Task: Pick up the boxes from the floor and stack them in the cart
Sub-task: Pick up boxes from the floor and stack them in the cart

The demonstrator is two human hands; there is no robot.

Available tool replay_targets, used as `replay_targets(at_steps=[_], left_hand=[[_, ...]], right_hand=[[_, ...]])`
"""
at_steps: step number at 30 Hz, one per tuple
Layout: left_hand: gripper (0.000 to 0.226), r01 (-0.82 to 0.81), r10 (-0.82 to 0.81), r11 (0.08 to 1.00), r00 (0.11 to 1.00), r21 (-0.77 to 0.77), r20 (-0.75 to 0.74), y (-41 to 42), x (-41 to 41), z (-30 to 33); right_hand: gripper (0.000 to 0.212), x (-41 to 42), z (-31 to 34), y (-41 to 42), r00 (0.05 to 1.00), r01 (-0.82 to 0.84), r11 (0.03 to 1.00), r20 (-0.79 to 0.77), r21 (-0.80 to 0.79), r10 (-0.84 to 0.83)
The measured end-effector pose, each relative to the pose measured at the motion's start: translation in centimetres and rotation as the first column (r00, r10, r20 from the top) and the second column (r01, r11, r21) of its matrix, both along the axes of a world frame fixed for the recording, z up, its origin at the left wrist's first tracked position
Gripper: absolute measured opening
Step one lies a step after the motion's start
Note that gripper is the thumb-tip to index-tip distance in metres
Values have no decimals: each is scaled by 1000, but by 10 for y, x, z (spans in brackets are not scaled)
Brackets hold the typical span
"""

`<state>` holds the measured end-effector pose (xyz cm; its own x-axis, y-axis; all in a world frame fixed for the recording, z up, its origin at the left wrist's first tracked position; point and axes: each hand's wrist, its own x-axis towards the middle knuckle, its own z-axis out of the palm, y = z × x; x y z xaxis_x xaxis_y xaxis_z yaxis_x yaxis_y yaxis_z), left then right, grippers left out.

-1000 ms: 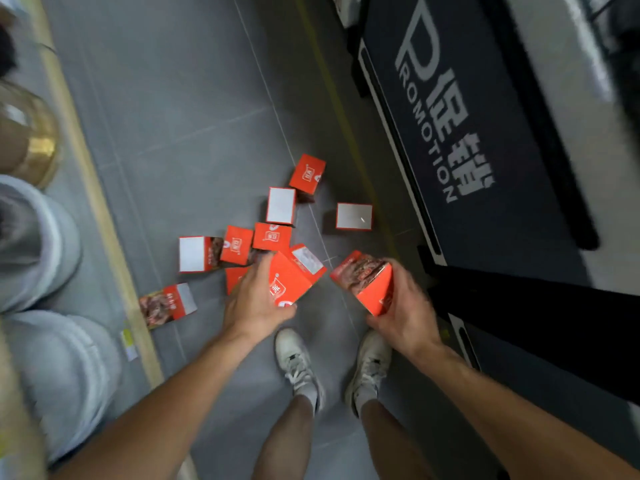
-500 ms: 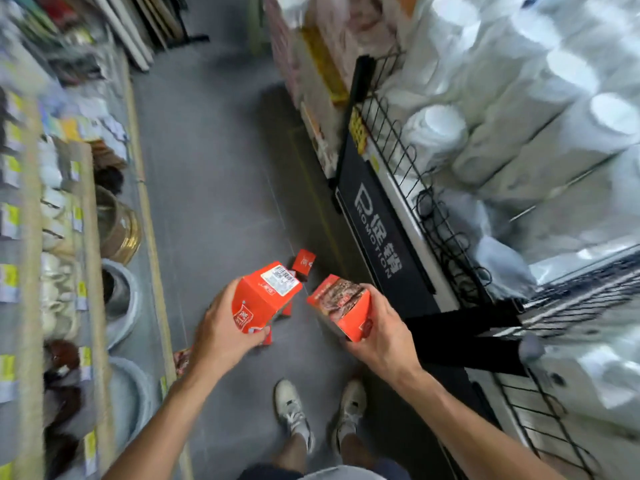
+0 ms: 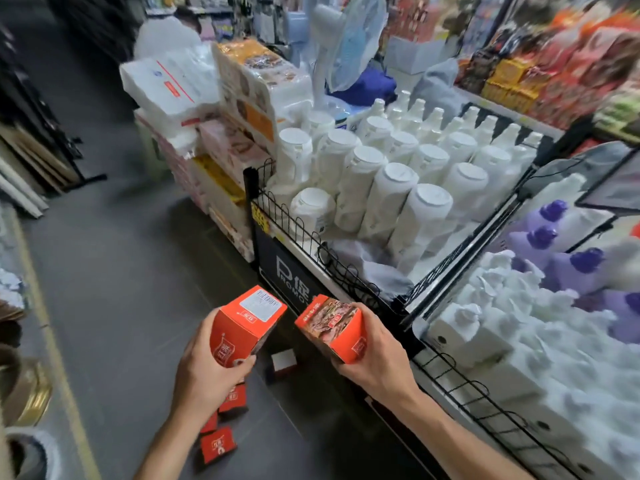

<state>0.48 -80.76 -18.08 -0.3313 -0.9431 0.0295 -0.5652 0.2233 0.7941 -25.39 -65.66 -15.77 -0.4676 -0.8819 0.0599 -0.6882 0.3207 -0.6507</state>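
Observation:
My left hand point(image 3: 204, 372) grips an orange box point(image 3: 244, 323) with a white label on its top face. My right hand point(image 3: 375, 362) grips a second orange box point(image 3: 334, 329) with a food picture facing up. Both boxes are held at waist height over the aisle, just left of the black wire cart point(image 3: 349, 271). Several more orange boxes point(image 3: 218, 445) lie on the grey floor below my left forearm, and one box with a white face point(image 3: 282, 363) lies between my hands.
The cart's near bin holds rows of white bottles point(image 3: 398, 178); the bin to the right holds white pump bottles point(image 3: 519, 341) and purple-capped ones point(image 3: 571, 268). Stacked packaged goods point(image 3: 221, 147) stand beyond the cart. Shelving with bowls point(image 3: 24, 393) lines the left.
I have stood up from the floor with a box in each hand; both boxes rose. The view lifted from the floor boxes to the cart and its bottles.

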Motion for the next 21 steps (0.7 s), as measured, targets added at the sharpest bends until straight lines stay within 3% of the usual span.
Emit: replay_targets(at_steps=[9, 17, 21], left_hand=[[97, 181, -186, 969, 983, -166, -12, 60, -39, 60], [98, 342, -347, 922, 938, -183, 4, 123, -73, 84], [98, 471, -484, 863, 874, -184, -30, 149, -113, 81]], right_hand=[[105, -26, 35, 88, 994, 104, 989, -23, -109, -107], [95, -22, 55, 191, 972, 234, 951, 31, -203, -233], [95, -21, 63, 247, 920, 391, 900, 45, -192, -390]])
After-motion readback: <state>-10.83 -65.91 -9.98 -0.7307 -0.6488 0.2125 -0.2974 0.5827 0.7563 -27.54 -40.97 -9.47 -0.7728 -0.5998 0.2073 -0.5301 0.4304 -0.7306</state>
